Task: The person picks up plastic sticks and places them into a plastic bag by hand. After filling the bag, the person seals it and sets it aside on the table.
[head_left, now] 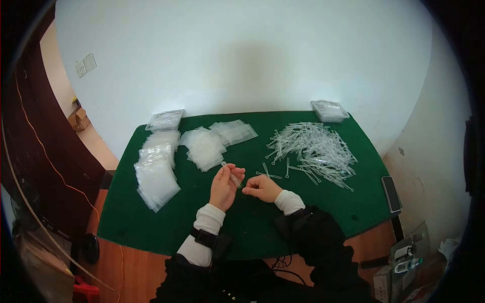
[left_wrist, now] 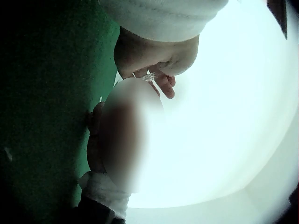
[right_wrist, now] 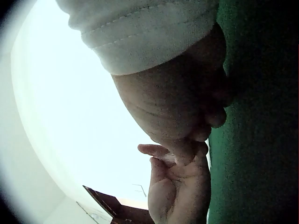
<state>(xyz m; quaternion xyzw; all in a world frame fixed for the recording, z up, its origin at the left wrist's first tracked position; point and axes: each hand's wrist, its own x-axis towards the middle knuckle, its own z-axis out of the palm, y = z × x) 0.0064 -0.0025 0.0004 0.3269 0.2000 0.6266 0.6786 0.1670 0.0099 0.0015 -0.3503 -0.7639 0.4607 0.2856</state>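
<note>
My left hand [head_left: 224, 188] holds a small bunch of clear plastic sticks [head_left: 233, 178] with ring ends, lying across its fingers with the rings up by the fingertips. My right hand [head_left: 263, 189] has its thumb and forefinger pinched together at the lower ends of the bunch. The right wrist view shows the curled fingers of the right hand [right_wrist: 177, 112] meeting the left palm, where a bit of clear plastic [right_wrist: 169, 157] shows. A blurred patch hides part of the left wrist view. Several loose sticks [head_left: 270, 174] lie just beyond the right hand.
A large heap of the same sticks [head_left: 316, 151] spreads over the right of the green table [head_left: 252, 227]. Flat clear bags [head_left: 156, 184] lie in overlapping rows at left, more bags [head_left: 204, 146] in the middle. Filled clear packs [head_left: 329, 111] stand at both back corners. A phone [head_left: 391, 194] lies at the right edge.
</note>
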